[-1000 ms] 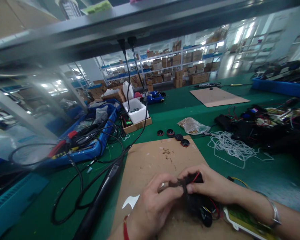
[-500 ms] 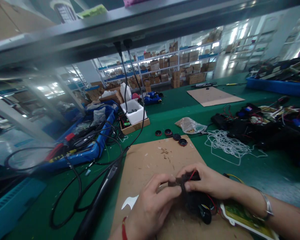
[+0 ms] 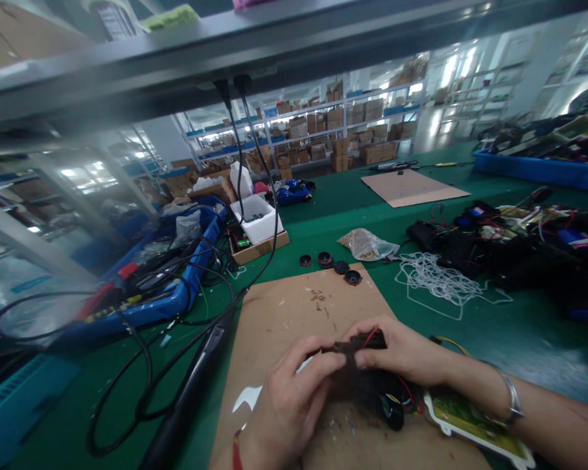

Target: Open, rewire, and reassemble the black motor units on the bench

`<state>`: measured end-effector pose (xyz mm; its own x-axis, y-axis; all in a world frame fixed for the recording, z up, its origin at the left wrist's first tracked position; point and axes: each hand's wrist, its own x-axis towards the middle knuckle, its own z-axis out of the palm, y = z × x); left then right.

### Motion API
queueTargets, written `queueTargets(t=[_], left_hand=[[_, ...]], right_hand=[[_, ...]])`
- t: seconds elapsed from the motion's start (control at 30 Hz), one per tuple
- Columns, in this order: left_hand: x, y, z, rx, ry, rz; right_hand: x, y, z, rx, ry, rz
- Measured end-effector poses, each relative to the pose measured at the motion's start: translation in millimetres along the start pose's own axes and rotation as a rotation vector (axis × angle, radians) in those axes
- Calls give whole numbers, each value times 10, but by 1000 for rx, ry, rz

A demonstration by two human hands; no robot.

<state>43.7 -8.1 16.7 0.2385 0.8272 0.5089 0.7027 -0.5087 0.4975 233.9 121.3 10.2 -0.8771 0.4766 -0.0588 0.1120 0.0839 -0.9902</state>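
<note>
Head view first: what are the hands doing?

— Both pinch one black wired part (image 3: pixel 367 385). The left hand (image 3: pixel 294 405) closes thumb and forefinger on its left end, and the right hand (image 3: pixel 404 356) clamps its top (a red wire (image 3: pixel 371 337) shows by the fingers).

— And where is it?

— Low over the cardboard sheet (image 3: pixel 294 307), just beside a white-rimmed circuit board (image 3: pixel 470 427). A black corded tool (image 3: pixel 191 391) lies left of the sheet, and four round black caps (image 3: pixel 340 266) sit at its far edge.
</note>
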Motion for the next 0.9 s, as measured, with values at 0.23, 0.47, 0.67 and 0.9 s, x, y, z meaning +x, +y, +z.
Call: queueTargets(t=[0.23, 0.47, 0.67, 0.9], left_hand=[[14, -8, -22, 59, -14, 22], [-12, 49, -8, 64, 8, -58], [-19, 58, -2, 44, 4, -118], [-30, 54, 54, -146, 52, -220]], right_hand=[[11, 10, -8, 3, -12, 28], [-3, -10, 2, 13, 7, -4], [-4, 6, 10, -62, 18, 22], [-13, -10, 4, -53, 8, 10]])
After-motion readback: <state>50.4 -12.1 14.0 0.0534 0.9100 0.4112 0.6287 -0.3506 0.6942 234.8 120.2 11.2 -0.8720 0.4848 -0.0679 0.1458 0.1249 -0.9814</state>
